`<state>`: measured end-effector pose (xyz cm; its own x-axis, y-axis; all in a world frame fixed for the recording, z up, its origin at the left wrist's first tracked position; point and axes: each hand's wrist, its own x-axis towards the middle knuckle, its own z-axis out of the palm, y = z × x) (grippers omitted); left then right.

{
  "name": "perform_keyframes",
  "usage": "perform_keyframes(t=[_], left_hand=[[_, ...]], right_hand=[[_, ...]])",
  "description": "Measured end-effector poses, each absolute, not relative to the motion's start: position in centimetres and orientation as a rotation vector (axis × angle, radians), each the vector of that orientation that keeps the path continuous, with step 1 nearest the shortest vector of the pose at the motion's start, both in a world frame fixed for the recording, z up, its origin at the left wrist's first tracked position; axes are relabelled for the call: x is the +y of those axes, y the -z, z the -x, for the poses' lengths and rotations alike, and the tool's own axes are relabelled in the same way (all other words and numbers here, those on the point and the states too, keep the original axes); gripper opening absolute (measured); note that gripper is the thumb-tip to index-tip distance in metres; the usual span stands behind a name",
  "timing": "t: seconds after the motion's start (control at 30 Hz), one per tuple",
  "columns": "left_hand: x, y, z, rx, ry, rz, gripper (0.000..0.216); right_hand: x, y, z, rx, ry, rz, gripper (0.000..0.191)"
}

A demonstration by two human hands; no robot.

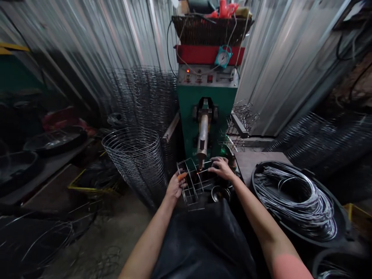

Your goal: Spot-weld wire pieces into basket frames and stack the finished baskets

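Observation:
A small wire frame of crossed metal rods lies under the tip of a spot welder's upper electrode. A tiny orange-red glow shows at the tip. My left hand is closed on the frame's left side, and something orange covers or sits by its thumb. From the right, my right hand pinches the wires on that side, its fingers bent near the electrode. Behind stands the green welder body. Just below my right hand is a small round metal bowl, its contents unclear.
Tall stacks of wire baskets stand left of the welder. A black tub with coiled wire is at the right. More wire pieces hang beside the machine. A turquoise clock and a wicker basket are on top.

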<state>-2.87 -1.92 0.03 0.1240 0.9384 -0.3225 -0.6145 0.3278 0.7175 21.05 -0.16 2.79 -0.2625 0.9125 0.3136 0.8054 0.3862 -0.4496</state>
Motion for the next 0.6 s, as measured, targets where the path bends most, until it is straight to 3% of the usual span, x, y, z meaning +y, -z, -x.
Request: perform_keyframes(t=[0.13,0.4,0.6], left_hand=[[-4.7,1.2,6.2,0.816,-1.129,-0.505,0.049],[-9.6,2.1,11.7,0.718,-1.181,-0.472,0.042],[-10.0,0.5,15.0,1.012,-1.19,-0.649,0.049]], right_hand=[[-4.0,-2.4,-22.4,-2.242,-0.221,1.343,0.026],[-7.8,-2.8,-24.6,-1.829,-0.779,1.303,0.037],[-9.9,-8.0,-17.7,-1.922,-0.421,1.055,0.031]])
